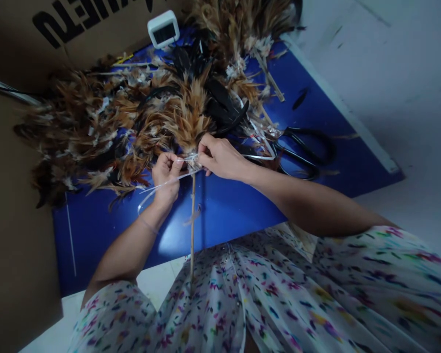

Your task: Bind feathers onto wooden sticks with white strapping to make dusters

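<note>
A thin wooden stick (193, 215) points toward my body from the base of a brown feather bundle (191, 115) on the blue table. Pinched in my left hand (166, 177) is a clear plastic strip (161, 185), whose loose end loops below that hand. My right hand (218, 156) is closed at the bundle's base, with the strip running between the two hands across the top of the stick. The right fingertips partly hide the binding spot.
Loose feathers (84, 122) cover the left and back of the blue table (242, 201). Black-handled scissors (305, 152) lie right of my right hand. A small white device (163, 29) stands at the back, before a cardboard box (95, 34). Another feather bundle (242, 24) lies behind.
</note>
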`<state>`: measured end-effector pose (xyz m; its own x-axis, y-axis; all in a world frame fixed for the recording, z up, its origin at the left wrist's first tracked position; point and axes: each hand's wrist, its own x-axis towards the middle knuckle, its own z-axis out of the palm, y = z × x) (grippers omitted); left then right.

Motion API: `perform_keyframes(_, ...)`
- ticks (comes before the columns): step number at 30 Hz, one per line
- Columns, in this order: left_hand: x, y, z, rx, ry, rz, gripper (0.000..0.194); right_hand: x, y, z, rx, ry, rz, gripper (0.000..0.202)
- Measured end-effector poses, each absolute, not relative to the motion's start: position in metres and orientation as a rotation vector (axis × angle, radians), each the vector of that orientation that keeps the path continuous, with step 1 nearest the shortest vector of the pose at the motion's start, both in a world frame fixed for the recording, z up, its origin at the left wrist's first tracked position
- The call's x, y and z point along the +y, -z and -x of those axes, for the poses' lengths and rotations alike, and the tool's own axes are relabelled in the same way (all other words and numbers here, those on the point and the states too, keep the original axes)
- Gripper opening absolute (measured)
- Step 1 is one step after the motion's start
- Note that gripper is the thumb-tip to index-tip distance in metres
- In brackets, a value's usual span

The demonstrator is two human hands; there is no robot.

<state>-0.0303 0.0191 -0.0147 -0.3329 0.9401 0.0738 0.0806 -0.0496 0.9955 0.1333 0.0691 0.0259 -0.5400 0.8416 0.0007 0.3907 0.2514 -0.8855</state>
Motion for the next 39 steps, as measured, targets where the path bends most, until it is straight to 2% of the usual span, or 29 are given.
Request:
perform_keyframes(8,0.021,0.01,0.03,1.446,-1.473,-0.981,0.04,0.073,-0.023,-0.136,-2.032,-1.22,1.052,0.005)
perform_keyframes(14,0.023,0.009,0.034,1.399,-1.588,-1.143,0.036,0.072,-0.019,-0.132,-2.08,-1.088,0.985,0.008)
perform_keyframes(21,0.028,0.007,0.032,1.219,-1.559,-1.169,0.035,0.068,-0.022,-0.127,-2.166,-0.989,1.072,0.007)
perform_keyframes(29,0.031,0.01,0.028,1.232,-1.603,-1.225,0.036,0.062,-0.022,-0.122,-2.241,-0.864,1.27,0.011)
perform_keyframes(39,0.026,0.008,0.033,1.237,-1.461,-1.18,0.037,0.07,-0.02,-0.13,-2.202,-1.07,1.151,0.006)
